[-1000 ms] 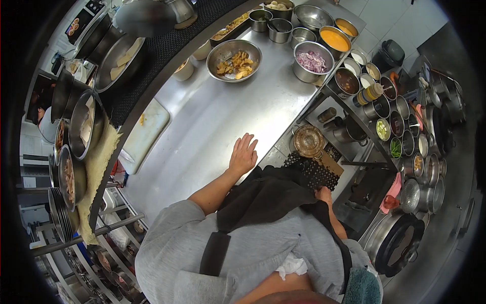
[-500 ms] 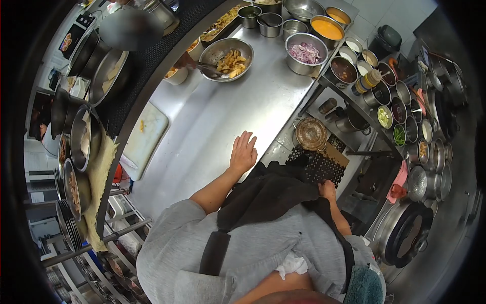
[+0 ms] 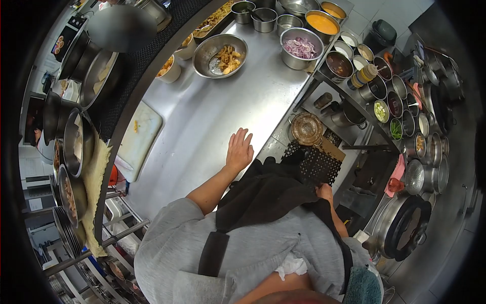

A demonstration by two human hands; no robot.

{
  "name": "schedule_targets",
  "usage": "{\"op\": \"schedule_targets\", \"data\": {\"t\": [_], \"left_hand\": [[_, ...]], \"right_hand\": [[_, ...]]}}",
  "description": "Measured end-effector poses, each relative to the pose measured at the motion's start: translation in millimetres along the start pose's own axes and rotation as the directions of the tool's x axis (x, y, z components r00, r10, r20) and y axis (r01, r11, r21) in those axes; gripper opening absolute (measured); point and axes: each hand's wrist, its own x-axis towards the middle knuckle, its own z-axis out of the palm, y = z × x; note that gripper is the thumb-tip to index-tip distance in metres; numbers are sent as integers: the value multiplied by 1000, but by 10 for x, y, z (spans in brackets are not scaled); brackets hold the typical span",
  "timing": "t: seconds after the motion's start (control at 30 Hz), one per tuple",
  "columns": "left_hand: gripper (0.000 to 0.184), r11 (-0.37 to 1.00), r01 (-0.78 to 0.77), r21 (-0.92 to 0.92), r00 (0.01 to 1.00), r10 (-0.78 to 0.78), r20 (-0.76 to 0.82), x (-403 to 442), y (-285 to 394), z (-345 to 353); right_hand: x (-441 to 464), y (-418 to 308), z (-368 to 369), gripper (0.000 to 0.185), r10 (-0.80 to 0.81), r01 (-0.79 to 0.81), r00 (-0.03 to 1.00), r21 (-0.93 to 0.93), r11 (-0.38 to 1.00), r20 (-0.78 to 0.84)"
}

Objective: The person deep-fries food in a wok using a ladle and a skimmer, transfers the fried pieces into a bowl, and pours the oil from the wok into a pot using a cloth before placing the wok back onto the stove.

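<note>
My left hand lies flat on the steel counter, its fingers stretched out and holding nothing. Beside the dark apron, my right hand hangs low with its fingers curled; what is in them, if anything, is hidden. Farther up the counter stands a steel mixing bowl with browned, yellowish food pieces in it. A white cutting board with a small yellow scrap on it is left of my left hand.
A bowl of sliced red onion and a pot of orange liquid stand at the far end. White tubs flank the mixing bowl. Several sauce and ingredient pots crowd the right, near a large lidded pot. Bowls line the left shelf.
Another person's hand and a metal utensil have left the mixing bowl. The whole view has shifted slightly; my left hand stays flat on the counter and my right hand stays low.
</note>
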Motion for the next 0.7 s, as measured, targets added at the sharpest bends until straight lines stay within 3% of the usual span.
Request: {"op": "schedule_targets", "data": {"t": [0.17,0.5,0.7], "left_hand": [[38,1000,14,-3,1000,-14,10,-1,10,-25],[39,1000,7,8,1000,-7,16,-7,5,-12],[39,1000,7,24,1000,-7,25,-4,8,-9]], "right_hand": [[1,-155,-78,19,36,-35,997,-8,999,64],[146,-144,-203,20,-40,40,999,-8,999,-28],[175,-13,-68,20,-30,31,999,-12,999,27]]}}
